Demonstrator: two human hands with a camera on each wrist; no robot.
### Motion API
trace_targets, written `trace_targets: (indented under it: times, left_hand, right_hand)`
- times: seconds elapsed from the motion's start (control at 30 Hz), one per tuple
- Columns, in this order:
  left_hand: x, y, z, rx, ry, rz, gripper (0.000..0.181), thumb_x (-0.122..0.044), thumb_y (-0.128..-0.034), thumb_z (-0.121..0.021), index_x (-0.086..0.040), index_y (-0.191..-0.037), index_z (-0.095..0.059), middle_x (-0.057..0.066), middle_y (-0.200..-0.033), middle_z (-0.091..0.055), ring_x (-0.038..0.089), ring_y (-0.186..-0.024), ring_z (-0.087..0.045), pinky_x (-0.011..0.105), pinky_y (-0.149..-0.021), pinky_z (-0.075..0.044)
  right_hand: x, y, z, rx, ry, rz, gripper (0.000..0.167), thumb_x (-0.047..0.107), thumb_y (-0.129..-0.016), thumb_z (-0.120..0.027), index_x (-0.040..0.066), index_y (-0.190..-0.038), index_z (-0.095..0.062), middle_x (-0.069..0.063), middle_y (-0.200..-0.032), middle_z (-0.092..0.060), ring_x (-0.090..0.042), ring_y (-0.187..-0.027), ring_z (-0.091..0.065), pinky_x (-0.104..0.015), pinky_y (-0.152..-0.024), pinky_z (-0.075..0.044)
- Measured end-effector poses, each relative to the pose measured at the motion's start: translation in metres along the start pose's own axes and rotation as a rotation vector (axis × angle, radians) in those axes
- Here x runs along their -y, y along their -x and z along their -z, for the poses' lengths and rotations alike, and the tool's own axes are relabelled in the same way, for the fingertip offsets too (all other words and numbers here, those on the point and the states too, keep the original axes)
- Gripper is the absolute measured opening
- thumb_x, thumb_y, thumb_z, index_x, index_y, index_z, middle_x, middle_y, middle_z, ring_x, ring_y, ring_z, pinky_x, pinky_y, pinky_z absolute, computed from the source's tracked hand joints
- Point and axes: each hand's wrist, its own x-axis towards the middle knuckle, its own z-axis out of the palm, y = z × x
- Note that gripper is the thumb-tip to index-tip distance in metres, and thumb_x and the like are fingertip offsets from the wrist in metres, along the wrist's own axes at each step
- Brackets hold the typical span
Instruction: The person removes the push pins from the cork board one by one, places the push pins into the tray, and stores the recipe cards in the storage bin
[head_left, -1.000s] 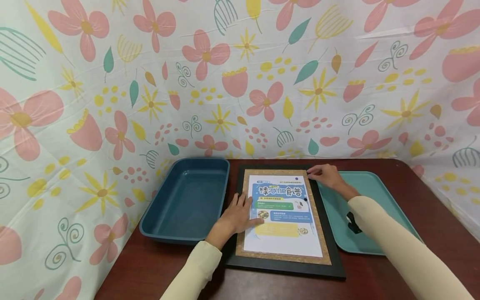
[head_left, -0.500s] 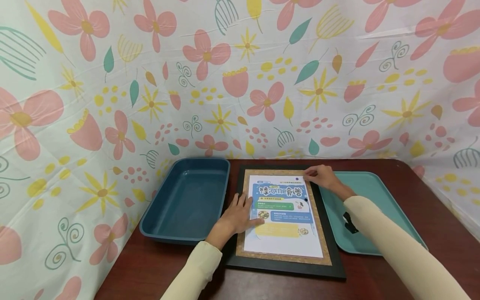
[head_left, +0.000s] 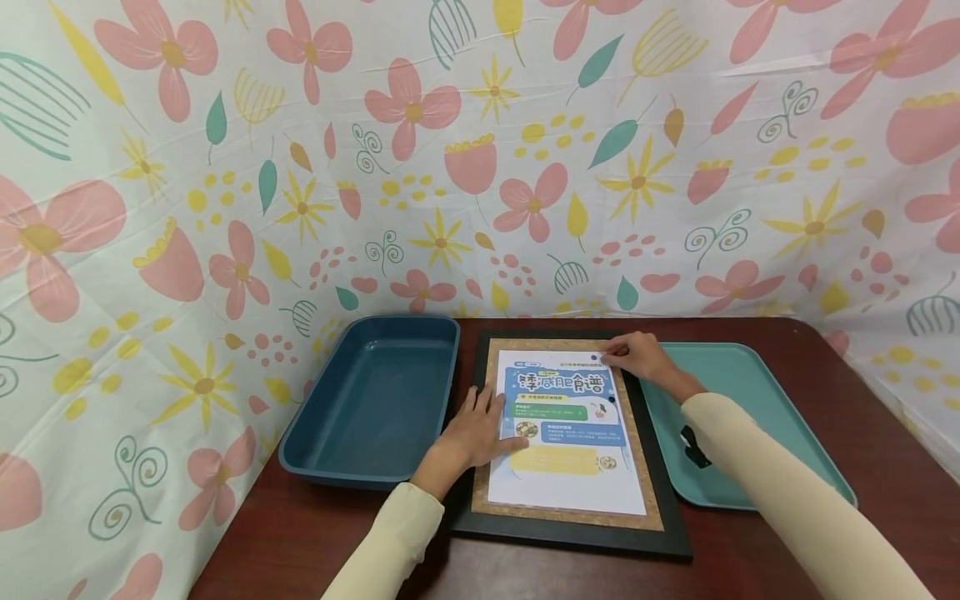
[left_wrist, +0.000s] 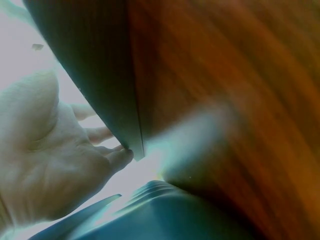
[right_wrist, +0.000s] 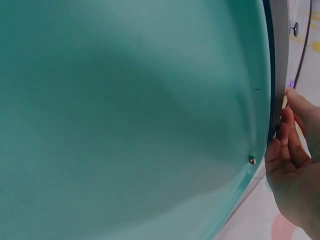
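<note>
A cork board with a black frame [head_left: 577, 540] holds a printed sheet [head_left: 562, 492]. My left hand [head_left: 472, 433] lies over the left side of the board, fingers spread on the sheet; the left wrist view shows this hand [left_wrist: 55, 145] beside the dark frame edge [left_wrist: 95, 75]. At the sheet's upper right corner, the fingertips of my right hand [head_left: 645, 358] are beside a dark blue pin [head_left: 594, 357]. A black pin [head_left: 611, 400] sits lower on the sheet's right side. In the right wrist view, the right hand's [right_wrist: 297, 165] fingertips are near a small purple pin [right_wrist: 291, 83].
A deep blue tray [head_left: 367, 400] stands left of the board. To the right lies a flat teal tray [head_left: 738, 417] with a black object [head_left: 696, 450] on it, partly behind my right sleeve. A small pin [right_wrist: 251, 160] is near that tray's rim. Floral cloth hangs behind.
My right hand has moved left from the frame's upper right edge onto the sheet's corner, beside the blue pin. The left hand has stayed in place.
</note>
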Motion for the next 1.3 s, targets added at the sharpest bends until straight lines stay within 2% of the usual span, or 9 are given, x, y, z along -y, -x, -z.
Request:
trace_targets:
  times: [0.2,0.5,0.73,1.1,1.3]
  left_hand:
    - [-0.001,0.0,0.001,-0.007,0.008,0.001,0.096,-0.068,-0.0973,-0.057,-0.01,-0.166,-0.024,0.014,-0.174,-0.01,0.04,-0.159,-0.007,0.054,-0.123,-0.026]
    - [-0.001,0.001,-0.001,-0.001,0.023,0.004,0.097,-0.069,-0.097,-0.057,-0.01,-0.166,-0.024,0.013,-0.174,-0.01,0.04,-0.159,-0.007,0.054,-0.123,-0.026]
    - [0.0,0.0,-0.001,-0.005,0.02,-0.002,0.096,-0.068,-0.0974,-0.057,-0.01,-0.166,-0.023,0.014,-0.174,-0.009,0.041,-0.159,-0.007,0.054,-0.123,-0.026]
    - [0.001,-0.002,-0.002,-0.006,0.013,0.0,0.097,-0.069,-0.0971,-0.056,-0.01,-0.166,-0.023,0.013,-0.174,-0.009,0.04,-0.159,-0.007,0.053,-0.123,-0.026]
    - [0.001,-0.002,-0.002,-0.013,0.017,0.001,0.098,-0.069,-0.0963,-0.058,-0.009,-0.166,-0.024,0.014,-0.174,-0.01,0.04,-0.159,-0.008,0.053,-0.123,-0.026]
  right_hand:
    - [0.007,-0.001,-0.002,0.009,-0.009,-0.008,0.027,0.017,-0.094,-0.08,-0.001,-0.114,-0.079,-0.013,-0.098,-0.078,-0.023,-0.082,-0.07,-0.043,-0.076,-0.058]
    - [0.009,-0.002,-0.007,0.032,-0.018,-0.037,0.023,0.018,-0.096,-0.077,0.003,-0.113,-0.081,-0.014,-0.105,-0.078,-0.019,-0.082,-0.068,-0.038,-0.074,-0.057]
    - [0.007,-0.003,-0.009,0.015,-0.018,-0.014,0.023,0.019,-0.097,-0.077,0.003,-0.114,-0.081,-0.015,-0.107,-0.078,-0.022,-0.086,-0.072,-0.043,-0.076,-0.058]
    - [0.006,-0.004,-0.012,0.014,-0.029,-0.058,0.022,0.022,-0.097,-0.077,0.006,-0.11,-0.082,-0.012,-0.104,-0.079,-0.02,-0.083,-0.069,-0.038,-0.073,-0.055]
    - [0.004,-0.005,-0.012,0.02,-0.031,-0.063,0.023,0.022,-0.097,-0.077,0.005,-0.111,-0.082,-0.013,-0.105,-0.078,-0.023,-0.086,-0.07,-0.042,-0.076,-0.057]
